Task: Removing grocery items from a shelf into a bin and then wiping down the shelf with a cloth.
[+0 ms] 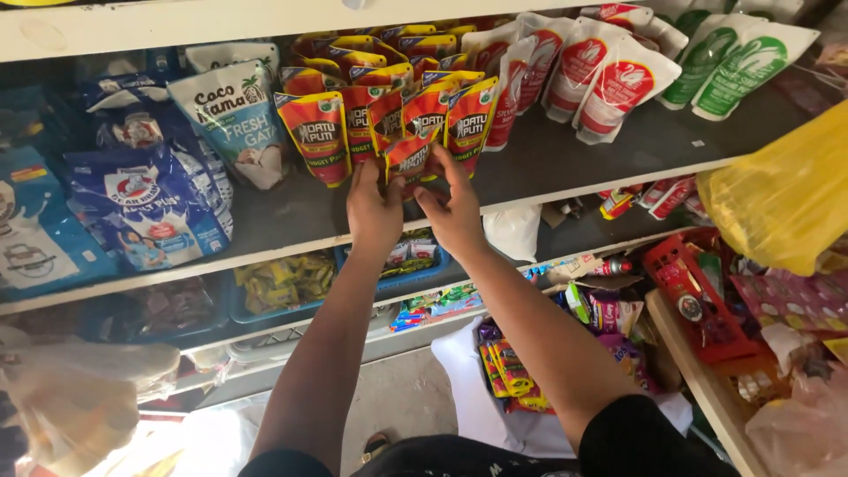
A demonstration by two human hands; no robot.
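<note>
Small red and yellow sauce pouch [412, 159] at the shelf [565, 159] front edge, pinched between both hands, left hand [374, 210] and right hand [455, 212] gripping its lower edge, matching pouches [320, 134] upright behind, blue milk powder bags [146, 208] leftward, red-and-white pouches [609, 88] rightward

The person has two bare arms with no watch or rings. The left hand [374, 210] and right hand [455, 212] are bare too. A short black sleeve [640, 437] covers the right upper arm.
</note>
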